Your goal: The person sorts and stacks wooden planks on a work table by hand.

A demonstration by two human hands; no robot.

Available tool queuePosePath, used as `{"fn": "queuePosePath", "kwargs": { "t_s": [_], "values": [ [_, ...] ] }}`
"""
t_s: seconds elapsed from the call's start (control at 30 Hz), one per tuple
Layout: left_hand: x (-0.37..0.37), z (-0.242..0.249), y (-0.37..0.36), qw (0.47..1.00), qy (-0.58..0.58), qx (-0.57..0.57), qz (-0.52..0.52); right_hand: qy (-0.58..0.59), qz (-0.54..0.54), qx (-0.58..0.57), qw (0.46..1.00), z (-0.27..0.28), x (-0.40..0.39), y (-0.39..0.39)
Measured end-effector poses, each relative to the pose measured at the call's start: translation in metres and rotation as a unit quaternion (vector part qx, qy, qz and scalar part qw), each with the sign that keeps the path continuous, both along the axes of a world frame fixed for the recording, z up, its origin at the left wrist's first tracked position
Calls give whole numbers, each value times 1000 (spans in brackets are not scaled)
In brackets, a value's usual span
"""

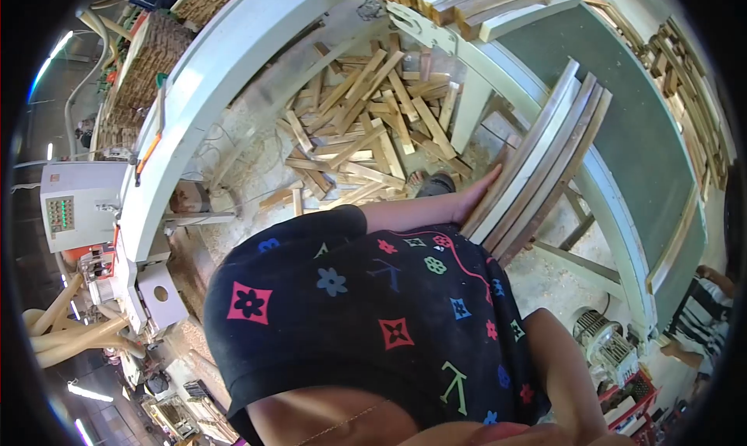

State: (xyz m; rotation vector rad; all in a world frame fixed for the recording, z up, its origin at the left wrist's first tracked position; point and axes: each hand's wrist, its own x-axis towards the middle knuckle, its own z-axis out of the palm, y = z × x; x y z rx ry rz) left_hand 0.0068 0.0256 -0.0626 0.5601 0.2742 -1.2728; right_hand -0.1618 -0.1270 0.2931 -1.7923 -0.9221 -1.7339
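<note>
A stack of several long wooden strips (537,166) leans up from my waist, its far end over the edge of the green machine table (622,80). One strip is much paler than the brown ones beside it. My left hand (481,195) is closed against the stack's left side, near its lower end. At the opposite side, only a bit of my right hand (531,244) shows under the strips, gripping them; the rest is hidden by the wood and my patterned black shirt (373,290).
Offcuts (373,119) lie heaped on the floor ahead, by my foot (436,185). A curved white machine frame (210,73) arches at left, near a control box (82,205). More strips (482,3) lie on the table's far end. A motor (599,337) and another person (700,318) are at right.
</note>
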Motion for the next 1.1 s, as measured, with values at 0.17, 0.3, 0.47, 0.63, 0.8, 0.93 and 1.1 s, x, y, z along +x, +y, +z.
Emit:
{"fn": "queuePosePath", "kwargs": {
  "t_s": [0.17, 0.3, 0.47, 0.63, 0.8, 0.93, 1.1],
  "values": [
    [0, -1, -2, 1000, -22, 6, 22, 11, 6, -5, 1000, -5, 4, 4],
    [0, -3, 1, 999, -33, 3, 26, 12, 12, 5, 1000, -8, 2, -6],
    [-2, -8, -5, 998, -56, -17, 31, 246, -174, 307, 903, -101, 40, -36],
    [3, -1, -12, 995, -23, -99, 16, 584, -109, 279, 755, -282, 85, -63],
    [21, 106, -2, 975, -208, -84, 7, 625, -57, 395, 671, -185, 39, 13],
    [37, 156, -14, 964, -242, -73, 81, 585, 30, 207, 784, -134, 27, 7],
    [46, 160, -15, 974, -190, -101, 75, 603, -75, 151, 780, -121, 29, 3]
  ]
}}
